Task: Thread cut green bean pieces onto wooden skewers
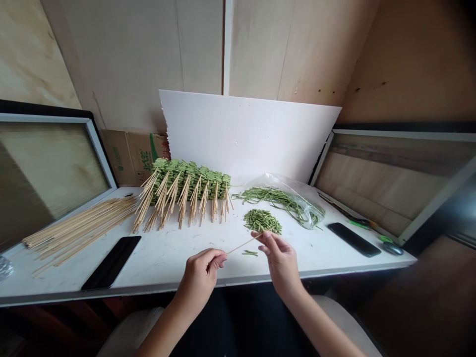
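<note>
My left hand (203,273) pinches the near end of a thin bamboo skewer (241,244) that slants up to the right. At the skewer's far tip, my right hand (279,258) has its fingers closed around a short green bean piece (260,233). Just behind lies a small pile of cut green bean pieces (262,220). A couple of loose pieces (250,253) lie between my hands on the white table (167,258).
Finished bean skewers (188,191) are stacked at the back. Bare skewers (80,228) lie left. A plastic bag of long beans (286,201) sits right. Two black phones (111,262) (353,239), scissors (353,218), a cardboard box (132,154) and a white board (245,134) surround them.
</note>
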A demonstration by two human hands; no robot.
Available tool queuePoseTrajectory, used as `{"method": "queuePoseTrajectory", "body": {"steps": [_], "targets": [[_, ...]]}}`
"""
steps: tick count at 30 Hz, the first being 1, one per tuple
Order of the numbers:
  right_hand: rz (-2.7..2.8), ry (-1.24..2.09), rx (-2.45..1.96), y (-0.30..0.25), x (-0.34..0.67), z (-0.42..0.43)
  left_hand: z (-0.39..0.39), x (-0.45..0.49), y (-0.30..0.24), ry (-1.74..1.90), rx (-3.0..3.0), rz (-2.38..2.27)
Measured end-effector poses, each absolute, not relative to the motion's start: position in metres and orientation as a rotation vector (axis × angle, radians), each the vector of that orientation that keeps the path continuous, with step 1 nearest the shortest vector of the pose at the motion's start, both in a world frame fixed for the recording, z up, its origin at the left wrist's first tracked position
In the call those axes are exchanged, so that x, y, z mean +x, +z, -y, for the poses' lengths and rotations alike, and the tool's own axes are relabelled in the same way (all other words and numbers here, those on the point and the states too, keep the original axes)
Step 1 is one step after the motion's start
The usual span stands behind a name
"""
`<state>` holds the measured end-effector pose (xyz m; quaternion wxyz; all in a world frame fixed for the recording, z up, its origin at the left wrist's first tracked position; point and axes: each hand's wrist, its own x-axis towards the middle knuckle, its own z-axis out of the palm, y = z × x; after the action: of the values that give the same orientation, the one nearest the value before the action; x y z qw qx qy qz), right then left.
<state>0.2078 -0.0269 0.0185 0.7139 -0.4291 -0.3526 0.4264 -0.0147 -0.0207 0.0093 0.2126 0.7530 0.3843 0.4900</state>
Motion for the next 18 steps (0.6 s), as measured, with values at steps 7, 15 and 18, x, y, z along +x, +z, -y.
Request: {"method": "queuePoseTrajectory", "body": {"steps": [7,15,18], "targets": [[0.934,0.933,-0.993,0.018,0.192,0.037,0.024,-0.010,0.008,1.252,2.030,-1.122],[1.037,1.024,-0.969,0.011,0.183,0.042,0.027,-0.008,0.009,1.150,2.039,-1.098],[1.080,1.053,-0.956,0.011,0.180,0.043,0.028,-0.007,0.008,1.117,2.028,-1.082]]}}
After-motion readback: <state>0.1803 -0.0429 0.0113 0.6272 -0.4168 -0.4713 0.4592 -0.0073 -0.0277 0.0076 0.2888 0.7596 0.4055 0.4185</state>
